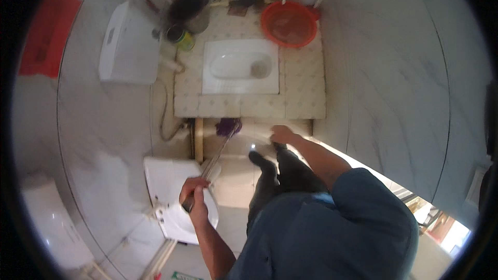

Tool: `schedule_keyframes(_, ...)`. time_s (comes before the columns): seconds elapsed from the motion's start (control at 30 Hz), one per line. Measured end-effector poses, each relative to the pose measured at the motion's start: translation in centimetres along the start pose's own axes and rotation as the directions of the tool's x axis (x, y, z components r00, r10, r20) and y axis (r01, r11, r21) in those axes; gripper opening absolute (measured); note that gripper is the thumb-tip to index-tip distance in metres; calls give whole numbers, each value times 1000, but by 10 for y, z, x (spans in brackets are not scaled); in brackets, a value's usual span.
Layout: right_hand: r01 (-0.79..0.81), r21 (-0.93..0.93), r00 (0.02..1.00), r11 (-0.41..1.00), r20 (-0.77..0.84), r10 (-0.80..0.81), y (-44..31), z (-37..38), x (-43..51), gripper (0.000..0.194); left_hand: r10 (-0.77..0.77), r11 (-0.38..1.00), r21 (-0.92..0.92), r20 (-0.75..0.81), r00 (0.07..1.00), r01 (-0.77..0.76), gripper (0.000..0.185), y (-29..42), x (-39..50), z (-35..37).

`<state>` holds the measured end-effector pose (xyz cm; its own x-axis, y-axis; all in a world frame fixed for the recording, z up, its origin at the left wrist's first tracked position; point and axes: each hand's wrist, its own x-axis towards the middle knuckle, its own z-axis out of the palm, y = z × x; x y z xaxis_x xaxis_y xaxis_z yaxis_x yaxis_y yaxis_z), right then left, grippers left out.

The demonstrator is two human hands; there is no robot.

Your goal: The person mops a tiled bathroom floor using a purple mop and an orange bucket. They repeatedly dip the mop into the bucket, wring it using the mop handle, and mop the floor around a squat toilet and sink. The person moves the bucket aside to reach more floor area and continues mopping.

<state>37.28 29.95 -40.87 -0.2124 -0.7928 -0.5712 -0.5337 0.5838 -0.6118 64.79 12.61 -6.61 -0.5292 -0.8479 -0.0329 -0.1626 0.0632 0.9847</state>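
My left hand (pixel 195 194) is closed round the upper end of a long mop handle (pixel 218 153), above the white washbasin. The handle slants away to a purple mop head (pixel 228 127) on the floor, at the foot of the raised tiled platform. My right hand (pixel 283 135) hangs in front of my body, off the mop; its fingers are partly curled, and whether it holds anything cannot be made out. Beyond the mop, a white squat toilet (pixel 240 67) is set in the platform.
An orange-red basin (pixel 289 24) of water stands at the platform's back right corner. A dark bucket (pixel 189 11) and a green-yellow can (pixel 184 41) stand back left, near the wall-mounted white cistern (pixel 132 46). The washbasin (pixel 175 177) juts out at left; a pipe (pixel 199 140) runs near the step.
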Motion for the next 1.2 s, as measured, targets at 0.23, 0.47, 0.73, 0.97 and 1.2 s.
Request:
schedule_keyframes(0.23, -241, 835, 696, 495, -206, 688, 183, -146, -12, 17, 168, 986, 12, -209, 963, -169, 25, -5, 66, 27)
schedule_keyframes(0.47, 65, 995, 723, 72, -97, 684, 190, -221, 131, 19, 190, 982, 105, -446, 875, -159, 38, 7, 101, 16)
schedule_keyframes(0.73, 453, 841, 605, -295, -47, 795, 304, -266, 269, 37, 226, 974, 100, -433, 873, -203, 24, 36, 140, 29)
schedule_keyframes(0.97, 550, 727, 710, -411, -147, 689, 309, -239, 278, 42, 252, 967, 165, -489, 835, -195, 30, 28, 157, 63)
schedule_keyframes(1.2, 507, 823, 627, -256, -148, 765, 272, -195, 205, 41, 271, 961, 184, -465, 843, -208, 28, 14, 149, 51)
